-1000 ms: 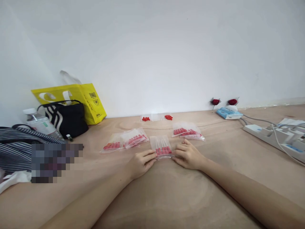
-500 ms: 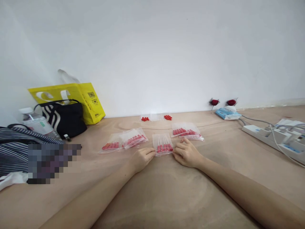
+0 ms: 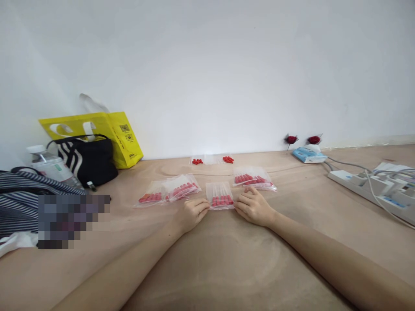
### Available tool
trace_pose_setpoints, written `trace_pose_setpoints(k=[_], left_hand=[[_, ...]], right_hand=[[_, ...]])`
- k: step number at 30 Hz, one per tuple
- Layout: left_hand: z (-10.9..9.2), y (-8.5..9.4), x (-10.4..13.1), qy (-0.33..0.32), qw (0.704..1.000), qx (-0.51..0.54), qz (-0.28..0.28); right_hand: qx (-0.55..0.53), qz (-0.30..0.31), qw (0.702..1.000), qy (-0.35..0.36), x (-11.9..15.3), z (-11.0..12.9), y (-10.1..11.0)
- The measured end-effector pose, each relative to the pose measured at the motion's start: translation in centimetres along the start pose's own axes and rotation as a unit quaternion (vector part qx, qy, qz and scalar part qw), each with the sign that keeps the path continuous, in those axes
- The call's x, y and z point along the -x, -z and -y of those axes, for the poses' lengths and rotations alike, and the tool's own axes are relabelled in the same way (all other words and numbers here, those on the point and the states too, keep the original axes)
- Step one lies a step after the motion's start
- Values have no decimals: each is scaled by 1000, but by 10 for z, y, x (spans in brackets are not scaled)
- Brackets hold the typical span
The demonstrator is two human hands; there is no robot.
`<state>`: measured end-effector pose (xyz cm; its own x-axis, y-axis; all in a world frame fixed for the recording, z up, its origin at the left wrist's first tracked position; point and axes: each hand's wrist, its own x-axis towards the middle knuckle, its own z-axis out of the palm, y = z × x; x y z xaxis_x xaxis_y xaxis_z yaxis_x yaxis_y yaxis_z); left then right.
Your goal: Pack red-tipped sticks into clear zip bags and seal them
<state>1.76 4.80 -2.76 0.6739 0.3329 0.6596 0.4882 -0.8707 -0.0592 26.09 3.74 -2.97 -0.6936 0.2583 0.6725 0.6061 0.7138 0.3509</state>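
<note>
While lying flat on wooden desk (image 3: 227, 259), small clear plastic bag of red caps (image 3: 220, 196) pinched at both lower corners by left hand (image 3: 191, 214) and right hand (image 3: 253, 207), probably keeping it steady.

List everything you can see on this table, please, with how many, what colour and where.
clear bag of red pieces: 1, middle, between both hands
other filled bags: several, left and right of it
loose red pieces: 2 small heaps, by the wall
yellow bag: 1, far left
black striped bag: 1, before it
water bottle: 1, left edge
power strip: 1, white, right
blue-white box: 1, far right
table: 1, tan
left hand: fingers at the bag's left edge
right hand: fingers at its right edge
</note>
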Motion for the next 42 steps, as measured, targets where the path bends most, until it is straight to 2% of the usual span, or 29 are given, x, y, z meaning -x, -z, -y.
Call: trace_pose_setpoints(k=[9, 17, 21, 26, 33, 42], left_hand=[[-1, -1, -1, -60, 996, -62, -21], [-3, 0, -4, -31, 998, -48, -28], [-4, 0, -4, -29, 998, -45, -24], [-4, 0, -4, -36, 998, -44, -37], [-4, 0, -4, -44, 996, -45, -56], [-4, 1, 1, -10, 999, -21, -35]], right_hand=[[18, -1, 1000, -22, -3, 2, -2], [-7, -23, 998, -53, -19, 19, -9], [3, -35, 999, -35, -32, 29, -21], [8, -31, 999, -7, -38, 31, -29], [27, -59, 998, -5, -38, 31, -23], [39, -6, 998, -46, -7, 9, -8]])
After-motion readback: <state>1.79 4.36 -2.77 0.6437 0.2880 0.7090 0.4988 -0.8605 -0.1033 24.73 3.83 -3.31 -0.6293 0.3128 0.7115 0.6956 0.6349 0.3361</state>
